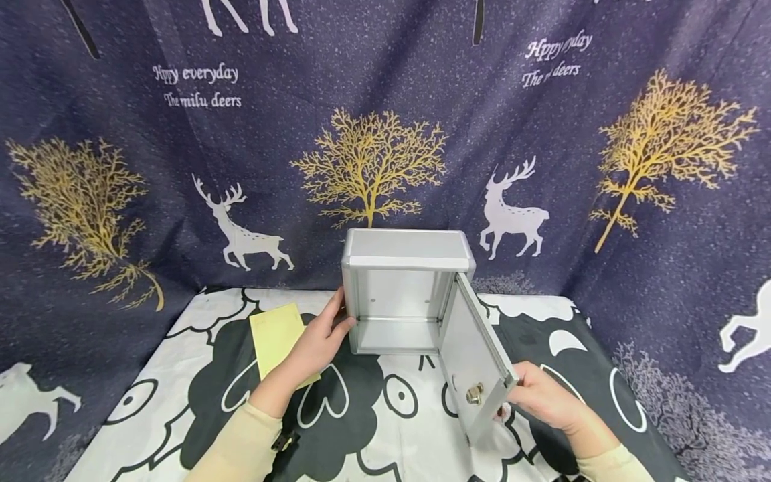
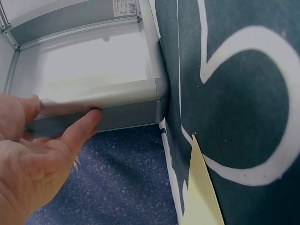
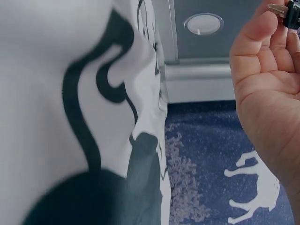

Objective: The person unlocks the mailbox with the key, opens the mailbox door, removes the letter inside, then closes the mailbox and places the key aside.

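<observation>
The opening part looks done: the door (image 1: 472, 341) of the metal box (image 1: 409, 246) stands out toward the near right. What is left, I can't tell. The box sits upright at the far middle of the tabletop (image 1: 415, 455), silver-gray and shiny, with a little lock (image 1: 474, 393) on its door. The left hand (image 1: 317, 343) holds the box's left side with thumb and fingers. The right hand (image 1: 547, 396) curls by the door's edge and seems to pinch a small key (image 3: 291, 16).
</observation>
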{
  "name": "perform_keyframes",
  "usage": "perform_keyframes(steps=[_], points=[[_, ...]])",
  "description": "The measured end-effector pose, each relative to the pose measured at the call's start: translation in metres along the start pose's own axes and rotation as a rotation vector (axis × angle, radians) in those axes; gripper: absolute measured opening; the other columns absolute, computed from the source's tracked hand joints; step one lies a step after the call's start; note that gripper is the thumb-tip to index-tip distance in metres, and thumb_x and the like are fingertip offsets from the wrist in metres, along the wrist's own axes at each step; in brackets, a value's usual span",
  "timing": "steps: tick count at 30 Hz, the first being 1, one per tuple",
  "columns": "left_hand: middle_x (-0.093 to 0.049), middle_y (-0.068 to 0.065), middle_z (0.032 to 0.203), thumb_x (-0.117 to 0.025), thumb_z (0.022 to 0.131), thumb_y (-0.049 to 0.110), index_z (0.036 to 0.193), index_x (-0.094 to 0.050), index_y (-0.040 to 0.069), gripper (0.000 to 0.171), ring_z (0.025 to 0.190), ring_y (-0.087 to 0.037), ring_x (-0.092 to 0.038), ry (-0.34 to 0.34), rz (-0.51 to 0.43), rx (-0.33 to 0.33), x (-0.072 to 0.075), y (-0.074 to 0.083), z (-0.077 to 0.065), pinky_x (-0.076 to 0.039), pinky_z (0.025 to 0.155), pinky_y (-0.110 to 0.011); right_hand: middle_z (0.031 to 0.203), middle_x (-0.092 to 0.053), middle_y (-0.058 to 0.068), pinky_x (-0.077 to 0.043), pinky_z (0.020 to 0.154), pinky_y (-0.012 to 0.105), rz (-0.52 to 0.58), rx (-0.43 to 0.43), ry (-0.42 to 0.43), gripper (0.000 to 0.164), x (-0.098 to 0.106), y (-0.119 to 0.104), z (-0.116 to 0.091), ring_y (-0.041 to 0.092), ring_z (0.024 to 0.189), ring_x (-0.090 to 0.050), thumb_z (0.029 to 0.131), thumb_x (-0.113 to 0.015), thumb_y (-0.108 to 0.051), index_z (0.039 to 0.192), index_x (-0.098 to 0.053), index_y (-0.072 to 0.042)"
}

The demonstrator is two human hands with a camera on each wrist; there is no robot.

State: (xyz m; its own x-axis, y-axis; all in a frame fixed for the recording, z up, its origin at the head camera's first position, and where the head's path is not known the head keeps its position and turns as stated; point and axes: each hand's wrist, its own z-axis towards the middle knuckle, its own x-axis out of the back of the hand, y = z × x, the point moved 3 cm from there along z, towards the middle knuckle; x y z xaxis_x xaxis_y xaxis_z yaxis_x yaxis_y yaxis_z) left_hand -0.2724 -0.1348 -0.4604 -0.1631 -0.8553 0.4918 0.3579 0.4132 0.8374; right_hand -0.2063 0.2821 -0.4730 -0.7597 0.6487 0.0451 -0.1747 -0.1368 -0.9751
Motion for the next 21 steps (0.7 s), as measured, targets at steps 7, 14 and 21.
perform_keyframes(steps=[7, 14, 21], points=[[-0.025, -0.019, 0.182, -0.055, 0.120, 0.027, 0.181, -0.009, 0.012, 0.078, 0.160, -0.041, -0.041, 0.003, -0.003, -0.005, 0.000, -0.001, 0.000, -0.044, 0.123, -0.058, 0.081, -0.069, 0.033, -0.063, 0.072, 0.032, -0.005, -0.025, -0.026, 0.024, -0.012, 0.003, 0.010, 0.013, 0.080, -0.073, 0.107, -0.049, 0.015, 0.104, -0.072, 0.015], [-0.024, -0.018, 0.182, -0.054, 0.121, 0.029, 0.181, -0.010, 0.013, 0.076, 0.161, -0.040, -0.040, 0.004, -0.001, 0.002, 0.000, -0.002, 0.000, -0.043, 0.124, -0.058, 0.088, -0.072, 0.034, -0.064, 0.074, 0.032, 0.043, -0.041, -0.055, 0.026, -0.029, 0.005, 0.024, 0.016, 0.082, -0.075, 0.113, -0.047, 0.009, 0.108, -0.071, 0.018], [-0.024, -0.018, 0.182, -0.054, 0.121, 0.028, 0.181, -0.011, 0.014, 0.075, 0.161, -0.040, -0.040, 0.004, -0.015, -0.008, 0.001, -0.001, -0.001, -0.044, 0.123, -0.058, 0.093, -0.076, 0.028, -0.065, 0.074, 0.035, 0.016, -0.053, -0.037, 0.028, -0.049, 0.008, 0.041, 0.013, 0.084, -0.074, 0.116, -0.047, 0.003, 0.111, -0.070, 0.018]])
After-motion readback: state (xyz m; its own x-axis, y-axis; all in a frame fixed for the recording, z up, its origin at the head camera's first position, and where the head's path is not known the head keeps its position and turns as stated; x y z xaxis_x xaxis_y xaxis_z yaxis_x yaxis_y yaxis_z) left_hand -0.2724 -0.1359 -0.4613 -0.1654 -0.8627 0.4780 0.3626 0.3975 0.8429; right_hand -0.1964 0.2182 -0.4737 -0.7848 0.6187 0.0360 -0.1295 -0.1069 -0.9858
